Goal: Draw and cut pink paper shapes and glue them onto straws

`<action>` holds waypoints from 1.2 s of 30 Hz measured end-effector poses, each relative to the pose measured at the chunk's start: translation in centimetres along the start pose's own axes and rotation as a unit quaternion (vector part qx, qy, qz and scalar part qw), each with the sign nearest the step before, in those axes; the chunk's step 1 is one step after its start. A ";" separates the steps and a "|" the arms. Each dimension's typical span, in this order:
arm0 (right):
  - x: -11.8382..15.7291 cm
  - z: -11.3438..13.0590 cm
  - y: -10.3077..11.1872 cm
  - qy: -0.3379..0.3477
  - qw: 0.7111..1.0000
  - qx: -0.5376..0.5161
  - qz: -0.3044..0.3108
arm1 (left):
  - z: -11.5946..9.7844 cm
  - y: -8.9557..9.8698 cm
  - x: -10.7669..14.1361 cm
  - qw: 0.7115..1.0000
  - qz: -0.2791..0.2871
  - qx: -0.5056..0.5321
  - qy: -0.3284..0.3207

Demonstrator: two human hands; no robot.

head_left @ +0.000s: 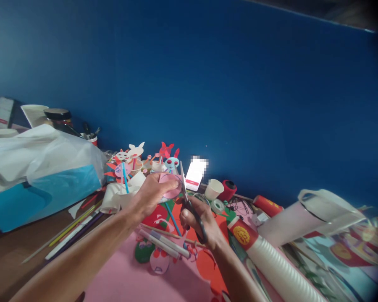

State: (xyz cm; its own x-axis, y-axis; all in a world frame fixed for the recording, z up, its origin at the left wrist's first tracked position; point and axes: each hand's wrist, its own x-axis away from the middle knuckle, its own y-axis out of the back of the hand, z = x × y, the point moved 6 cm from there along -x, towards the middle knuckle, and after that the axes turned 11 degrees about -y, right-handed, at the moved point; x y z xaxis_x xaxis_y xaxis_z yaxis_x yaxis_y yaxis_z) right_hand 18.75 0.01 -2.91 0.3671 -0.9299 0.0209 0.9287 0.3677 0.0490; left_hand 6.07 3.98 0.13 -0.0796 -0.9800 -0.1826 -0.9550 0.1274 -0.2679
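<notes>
The lit phone [194, 174] leans upright near the blue wall [239, 84], and just in front of it and to its left the left hand [151, 193] pinches a piece of pink paper [172, 193], its thumb flat on the near face and the fingers mostly hidden behind. In front of the phone, a little lower, the right hand [200, 218] is curled around the black handles of the scissors [184, 186], whose blades point up beside the paper's edge, just left of the phone; whether they bite into the paper, I cannot tell. Left of the phone stand paper animal faces on sticks, among them a red one [166, 150] and a white one [136, 149]; farther left lie a blue sheet [44, 199] and a plastic bag [40, 144]. Right of the phone are a paper cup [213, 189], a red round object with a dark top [228, 191] and, lower, a roll of tape [218, 205]. Well in front of the phone, capped markers [166, 244] lie above a green paper face [144, 251] and a pink paper face [159, 263], while a long stack of cups [280, 268] stretches away to its lower right.
</notes>
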 end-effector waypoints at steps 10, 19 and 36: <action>0.0 0.1 0.1 -0.010 1.000 -0.004 -0.008 | -0.3 0.0 0.0 1.000 -0.002 -0.014 0.001; 0.1 -0.2 0.0 -0.033 0.999 -0.014 -0.010 | -0.4 0.2 -0.1 0.999 -0.008 -0.036 0.004; 0.0 -0.1 -0.2 -0.018 1.000 0.005 0.017 | -0.7 0.2 -0.3 0.998 0.018 -0.060 0.009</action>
State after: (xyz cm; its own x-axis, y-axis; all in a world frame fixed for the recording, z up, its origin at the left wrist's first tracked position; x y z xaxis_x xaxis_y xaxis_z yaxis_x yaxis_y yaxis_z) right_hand 18.61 -0.06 -3.04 0.3965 -0.9162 0.0581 0.9149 0.3996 0.0575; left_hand 5.67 4.17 0.75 -0.1192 -0.9778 -0.1724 -0.9785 0.1451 -0.1465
